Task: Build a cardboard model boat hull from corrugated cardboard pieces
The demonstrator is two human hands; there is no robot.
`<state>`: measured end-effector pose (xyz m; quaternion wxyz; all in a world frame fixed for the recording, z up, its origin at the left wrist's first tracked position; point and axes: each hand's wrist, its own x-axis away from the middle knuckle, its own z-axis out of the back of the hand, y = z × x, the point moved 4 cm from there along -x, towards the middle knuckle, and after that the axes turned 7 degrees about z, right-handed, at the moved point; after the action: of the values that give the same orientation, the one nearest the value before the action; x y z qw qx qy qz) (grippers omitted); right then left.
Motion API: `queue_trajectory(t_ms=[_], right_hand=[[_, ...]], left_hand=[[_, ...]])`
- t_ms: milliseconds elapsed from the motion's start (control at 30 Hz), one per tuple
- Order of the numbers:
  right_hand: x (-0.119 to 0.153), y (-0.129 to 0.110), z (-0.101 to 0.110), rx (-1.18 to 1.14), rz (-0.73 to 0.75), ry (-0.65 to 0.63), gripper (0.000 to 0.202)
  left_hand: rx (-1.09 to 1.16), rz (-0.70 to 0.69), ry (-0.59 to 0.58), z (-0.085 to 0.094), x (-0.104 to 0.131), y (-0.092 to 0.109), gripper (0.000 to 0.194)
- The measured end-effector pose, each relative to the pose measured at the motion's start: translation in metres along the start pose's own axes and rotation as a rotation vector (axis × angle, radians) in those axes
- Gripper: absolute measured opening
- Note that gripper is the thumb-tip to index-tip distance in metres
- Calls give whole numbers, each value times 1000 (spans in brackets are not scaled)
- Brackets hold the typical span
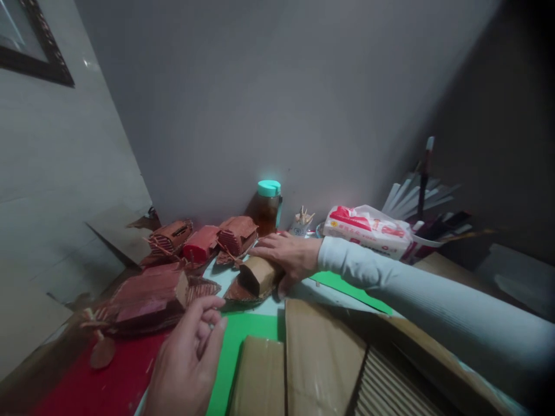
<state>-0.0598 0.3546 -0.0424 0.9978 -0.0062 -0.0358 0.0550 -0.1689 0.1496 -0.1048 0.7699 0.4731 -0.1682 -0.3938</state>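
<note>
My right hand reaches over a small cardboard boat with a plain brown curved roof. Its fingers stretch across the far side and the thumb is down at the near right, gripping the boat. My left hand hovers in the near foreground, fingers loosely curled, thumb apart from the index finger, no object visible in it. Close by its fingertips is a larger reddish-brown painted boat with a roofed cabin. Further back, several painted cardboard boats stand in a row.
Cardboard pieces lie in front, over a green sheet. A red sheet is at left. Along the wall stand a bottle with a turquoise lid, a cup of small sticks, and a tissue pack.
</note>
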Motion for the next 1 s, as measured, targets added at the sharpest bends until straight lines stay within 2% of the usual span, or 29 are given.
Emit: queue_trajectory(t_ms=[33,67,133,167,233,333,400,600,700,833,1000], right_hand=[[1,-1,-2,18,-1,12,104],[1,-3,-3,34,1,24,106],[2,-5,-6,56,9,47,108],[1,-6,-6,63,11,57,109],[2,-8,-5,68,9,68,112],[8,-8,3,55,-23,79,111],[19,-5,12,38,-66,99,106],[65,3,38,-12,-175,169,85],[80,0,36,-41,-194,179,74],[91,-11,25,-96,-200,183,70],[97,-25,25,-125,-196,232,62]], left_hand=[[-94,-121,41,2,1,6,25],[-204,-299,81,3,3,14,26],[-433,-692,153,-2,3,32,37],[-532,-838,175,-7,1,38,44],[-704,-1005,193,-22,-9,47,46],[-832,-1068,192,-42,-27,54,43],[-848,-1087,204,-48,-32,55,42],[-894,-1138,225,-45,-29,52,42],[-900,-1154,233,-45,-31,51,43],[-912,-1151,219,-47,-36,48,45],[-950,-1104,180,-48,-40,36,65]])
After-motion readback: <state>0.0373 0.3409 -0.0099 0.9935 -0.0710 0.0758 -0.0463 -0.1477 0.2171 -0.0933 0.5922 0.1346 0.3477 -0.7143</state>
